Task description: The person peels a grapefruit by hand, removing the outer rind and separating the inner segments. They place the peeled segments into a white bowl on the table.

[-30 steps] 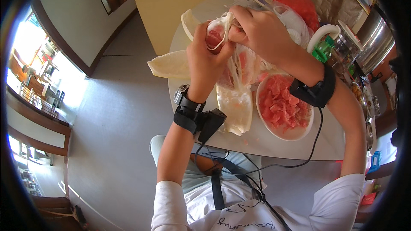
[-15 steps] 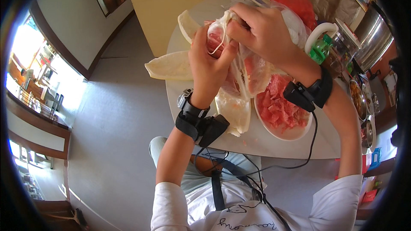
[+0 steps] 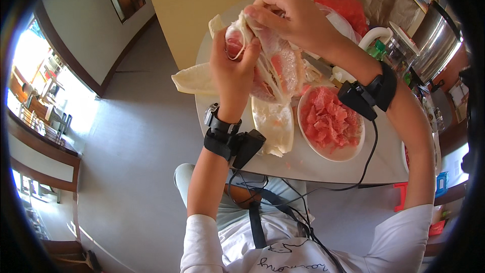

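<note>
A partly opened pomelo [image 3: 285,71], pink-fleshed with white membrane, is held above the table between my two hands. My left hand [image 3: 230,71] grips its left side, thumb and fingers curled round a pink segment. At the top, my right hand [image 3: 293,17] pinches the pale membrane, its fingertips partly hidden. Below and to the right sits a white oval plate [image 3: 337,158] heaped with peeled pink pomelo flesh [image 3: 331,116]. Thick pale peel pieces lie about: one peel piece [image 3: 274,126] just beneath the fruit, another peel piece [image 3: 194,79] over the table's left edge.
The round pale table [image 3: 308,169] carries a red mesh bag [image 3: 346,7] at the back. To its right are a green-capped bottle [image 3: 378,49], a white curved handle [image 3: 374,35] and a large steel pot [image 3: 435,40]. Black cables [image 3: 369,164] run from my wrist straps.
Both hands have shifted left with the pomelo. The right hand has drawn back from the left, and the gap between the fruit's parts looks wider.
</note>
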A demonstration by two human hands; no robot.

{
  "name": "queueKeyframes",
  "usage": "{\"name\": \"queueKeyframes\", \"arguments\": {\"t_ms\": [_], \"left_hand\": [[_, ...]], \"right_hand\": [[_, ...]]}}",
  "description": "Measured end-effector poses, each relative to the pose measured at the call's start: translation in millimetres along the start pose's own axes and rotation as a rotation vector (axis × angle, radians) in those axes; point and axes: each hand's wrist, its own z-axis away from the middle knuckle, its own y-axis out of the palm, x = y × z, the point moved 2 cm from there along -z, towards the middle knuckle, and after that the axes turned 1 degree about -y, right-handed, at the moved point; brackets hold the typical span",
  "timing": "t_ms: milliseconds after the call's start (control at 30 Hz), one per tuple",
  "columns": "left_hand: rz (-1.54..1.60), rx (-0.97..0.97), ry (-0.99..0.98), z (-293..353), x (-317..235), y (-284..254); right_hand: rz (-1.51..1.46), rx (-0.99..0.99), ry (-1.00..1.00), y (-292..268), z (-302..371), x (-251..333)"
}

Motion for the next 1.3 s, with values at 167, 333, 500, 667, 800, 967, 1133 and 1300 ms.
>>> {"name": "queueKeyframes", "arguments": {"t_ms": [167, 333, 500, 667, 800, 967, 1133, 1300], "left_hand": [[-0.149, -0.066, 0.063, 0, 5, 2], [-0.216, -0.067, 0.060, -1, 11, -2], [-0.473, 0.025, 0.193, 7, 12, 1], [-0.394, 0.053, 0.184, 10, 12, 3], [-0.500, 0.081, 0.287, 14, 7, 4], [-0.452, 0.078, 0.307, 14, 10, 5], [-0.394, 0.072, 0.260, 11, 15, 4], [-0.442, 0.076, 0.302, 12, 12, 5]], "right_hand": [[0.141, 0.189, -0.086, -3, -5, -5], [0.020, 0.291, -0.093, 0, -4, -14], [-0.022, 0.256, 0.054, 4, 14, -21], [-0.124, 0.136, 0.203, 19, 25, -34], [-0.192, -0.019, 0.128, 27, 29, -44], [-0.251, -0.012, 0.192, 32, 30, -47], [-0.286, 0.305, 0.565, 28, 30, -50], [-0.285, 0.260, 0.512, 29, 33, -53]]}}
